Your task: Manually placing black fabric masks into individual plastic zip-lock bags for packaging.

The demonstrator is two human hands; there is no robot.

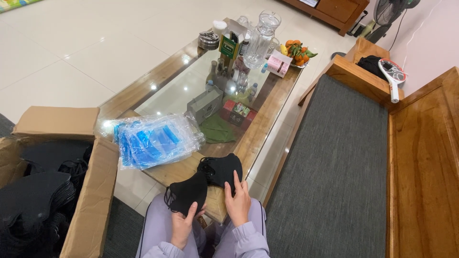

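So there are two black cloth face masks here. One soft black cloth mask (187,192) sits in the left hand (182,225), fingers curled up its near edge, thumb on top, so that hand is clamped on it. The second black cloth mask (221,168) lies flat on the near corner of the wood-framed glass-top coffee table (267,102), touching the first one at about 2 o'clock from it. Right hand (237,200) rests fingers-flat on that second mask's near edge, pressing rather than pinching afaict, can't tell if there's any real grip.

Key relation imo: both masks run long axis roughly 8-to-2 o'clock, overlapping at the middle, and each hand is right under its own mask at 6 o'clock. Hands are apart, side by side, just beside each other.

Further out: a stack of clear plastic bags with blue print (152,139) at 10 o'clock from the masks, on the tabletop. Open brown cardboard box (91,191) full of more black masks at 9 o'clock. Grey-cushioned wooden bench (334,167) at 3 o'clock.
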